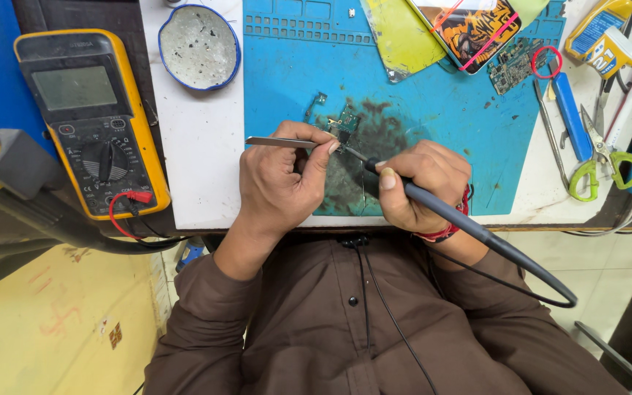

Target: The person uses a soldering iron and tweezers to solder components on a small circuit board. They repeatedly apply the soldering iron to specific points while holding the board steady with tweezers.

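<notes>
Blue work mat across the white bench top, darkly stained in the middle. Yellow multimeter well off to the left, black dial, red lead plugged in at the bottom. Round blue-rimmed dish with grey residue at the mat's upper left corner. Phone with an orange patterned back and a yellow-green panel at the mat's far edge; green circuit board just beside them. Green-handled scissors and a blue tool on the bench to the right.

Left hand over the stained patch, thumb and forefinger closed tight on metal tweezers, tips laid toward the small green circuit board lying on the mat just above both hands. Right hand near the left, fingers wrapped shut pen-style about a black soldering iron, thin tip pointing up-left at that small board, apparently touching its lower edge; exact contact too small to tell. Black cord looping off the iron's rear to the lower right. Red thread band at the right wrist.
</notes>
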`<state>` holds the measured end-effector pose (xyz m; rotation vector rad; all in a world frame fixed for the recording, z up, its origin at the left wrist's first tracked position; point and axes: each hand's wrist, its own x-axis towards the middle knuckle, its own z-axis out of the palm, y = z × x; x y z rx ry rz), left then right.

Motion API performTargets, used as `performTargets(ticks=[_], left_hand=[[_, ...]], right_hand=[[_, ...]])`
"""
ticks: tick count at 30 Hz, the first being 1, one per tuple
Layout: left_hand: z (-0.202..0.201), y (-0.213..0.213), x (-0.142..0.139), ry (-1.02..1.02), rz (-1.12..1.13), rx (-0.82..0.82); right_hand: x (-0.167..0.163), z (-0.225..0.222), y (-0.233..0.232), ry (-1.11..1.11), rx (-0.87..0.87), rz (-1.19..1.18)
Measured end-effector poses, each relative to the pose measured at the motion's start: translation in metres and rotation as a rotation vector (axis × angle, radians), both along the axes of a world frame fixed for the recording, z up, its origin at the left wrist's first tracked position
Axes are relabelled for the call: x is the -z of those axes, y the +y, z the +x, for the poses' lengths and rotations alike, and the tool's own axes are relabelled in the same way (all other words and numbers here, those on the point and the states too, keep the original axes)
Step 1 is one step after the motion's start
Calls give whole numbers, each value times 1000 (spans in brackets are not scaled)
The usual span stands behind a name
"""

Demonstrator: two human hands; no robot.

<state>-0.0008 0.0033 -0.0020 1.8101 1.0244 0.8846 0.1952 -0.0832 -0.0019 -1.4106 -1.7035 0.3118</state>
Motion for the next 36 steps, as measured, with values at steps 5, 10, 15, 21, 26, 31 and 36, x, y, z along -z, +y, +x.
performTargets(ticks=[5,10,15,21,26,31,36], left_hand=[[-2,0,-2,-22,-43,-1],[-1,0,-1,-33,-23,-3],[-1,-1,-1,-12,-30,-1],[-1,-1,0,-20,-16,1],[-1,-1,0,-21,0,-2],[-1,-1,0,-13,-9,-1],[-1,-1,0,-17,3,-3]], right_hand=[[-2,2,-2,15,7,-16],[-2,0,0,5,6,-16],[-1,0,1,0,-3,-13],[-1,-1,2,-19,3,-3],[-1,-1,1,-17,3,-1],[-2,-1,2,-23,6,5],[-2,-2,2,-20,6,-4]])
